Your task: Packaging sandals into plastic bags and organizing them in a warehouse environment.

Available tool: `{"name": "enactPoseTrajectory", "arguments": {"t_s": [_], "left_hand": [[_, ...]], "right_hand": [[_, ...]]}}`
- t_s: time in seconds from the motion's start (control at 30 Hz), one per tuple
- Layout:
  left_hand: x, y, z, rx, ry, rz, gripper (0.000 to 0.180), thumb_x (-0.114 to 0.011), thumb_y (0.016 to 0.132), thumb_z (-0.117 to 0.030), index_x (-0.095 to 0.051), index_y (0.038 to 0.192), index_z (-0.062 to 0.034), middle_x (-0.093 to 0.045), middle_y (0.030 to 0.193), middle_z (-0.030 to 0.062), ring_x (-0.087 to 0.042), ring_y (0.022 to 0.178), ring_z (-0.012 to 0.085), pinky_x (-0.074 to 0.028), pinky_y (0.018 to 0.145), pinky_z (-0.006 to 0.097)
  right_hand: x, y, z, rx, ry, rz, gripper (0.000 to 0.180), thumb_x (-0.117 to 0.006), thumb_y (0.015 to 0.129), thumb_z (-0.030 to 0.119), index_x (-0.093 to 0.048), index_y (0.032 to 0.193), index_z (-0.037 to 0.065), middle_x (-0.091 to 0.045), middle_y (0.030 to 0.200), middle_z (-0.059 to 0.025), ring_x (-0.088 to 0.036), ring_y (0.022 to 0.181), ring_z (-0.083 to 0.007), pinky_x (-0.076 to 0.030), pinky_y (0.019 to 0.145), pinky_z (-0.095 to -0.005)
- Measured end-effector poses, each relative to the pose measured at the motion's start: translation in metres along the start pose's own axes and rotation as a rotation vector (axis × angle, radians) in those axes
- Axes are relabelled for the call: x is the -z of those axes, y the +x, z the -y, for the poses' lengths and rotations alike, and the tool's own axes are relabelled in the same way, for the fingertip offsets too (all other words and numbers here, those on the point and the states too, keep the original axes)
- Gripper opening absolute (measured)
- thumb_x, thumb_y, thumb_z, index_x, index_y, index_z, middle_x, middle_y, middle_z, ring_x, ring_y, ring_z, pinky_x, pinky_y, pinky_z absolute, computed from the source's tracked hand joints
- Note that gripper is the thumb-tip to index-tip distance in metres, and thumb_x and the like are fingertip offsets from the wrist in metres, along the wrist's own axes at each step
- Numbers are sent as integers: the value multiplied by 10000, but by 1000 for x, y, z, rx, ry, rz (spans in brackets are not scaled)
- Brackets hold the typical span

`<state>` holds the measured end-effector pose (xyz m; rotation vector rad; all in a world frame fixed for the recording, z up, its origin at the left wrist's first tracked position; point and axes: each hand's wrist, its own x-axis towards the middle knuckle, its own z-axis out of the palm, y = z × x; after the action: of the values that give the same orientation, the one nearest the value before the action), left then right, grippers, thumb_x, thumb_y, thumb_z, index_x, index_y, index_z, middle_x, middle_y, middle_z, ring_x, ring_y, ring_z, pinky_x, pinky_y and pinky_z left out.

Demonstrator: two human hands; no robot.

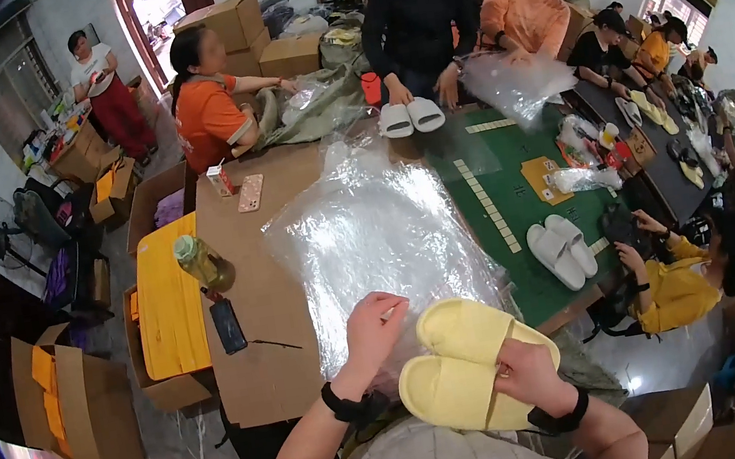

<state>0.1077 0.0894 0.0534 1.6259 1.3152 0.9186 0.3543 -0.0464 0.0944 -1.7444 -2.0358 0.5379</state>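
Note:
A pair of pale yellow slide slippers point(453, 389) is in my right hand point(529, 374), its fingers closed around the slippers near the openings of their straps. They hang in front of my body, at the table's near edge. To the left, my left hand point(377, 328) is raised over a stack of clear plastic bags point(377, 228), thumb and fingers drawn close together. Whether a thin film lies between those fingertips is too hard to see. The bags spread shiny and flat across the middle of the cardboard-covered table point(260, 369).
Left on the table are a bottle point(204, 265), a black phone-like device point(228, 326), a pink phone point(251, 193) and a drink carton point(220, 181). White slippers point(563, 252) lie on the green surface point(509, 161). Across the table, a person's hands touch other white slippers point(411, 117).

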Motion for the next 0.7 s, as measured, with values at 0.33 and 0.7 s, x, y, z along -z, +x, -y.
{"name": "enactPoseTrajectory", "arguments": {"t_s": [0.33,0.7], "left_hand": [[-14,-23,-32,-556,334,-27,130,-721,846,-147,-751,970,-120,-637,927,43,-605,829,230,-524,708,342],[-13,-34,-52,-634,80,92,177,-712,872,-99,-739,1045,-70,-647,927,81,-643,840,260,-529,717,332]], "right_hand": [[-22,39,0,-192,-44,-195,184,-734,761,192,-656,837,44,-655,788,-156,-660,723,-360,-527,651,-464],[-66,108,26,-240,491,-211,177,-637,876,167,-557,899,11,-615,833,-204,-615,755,-358,-478,650,-400]]}}
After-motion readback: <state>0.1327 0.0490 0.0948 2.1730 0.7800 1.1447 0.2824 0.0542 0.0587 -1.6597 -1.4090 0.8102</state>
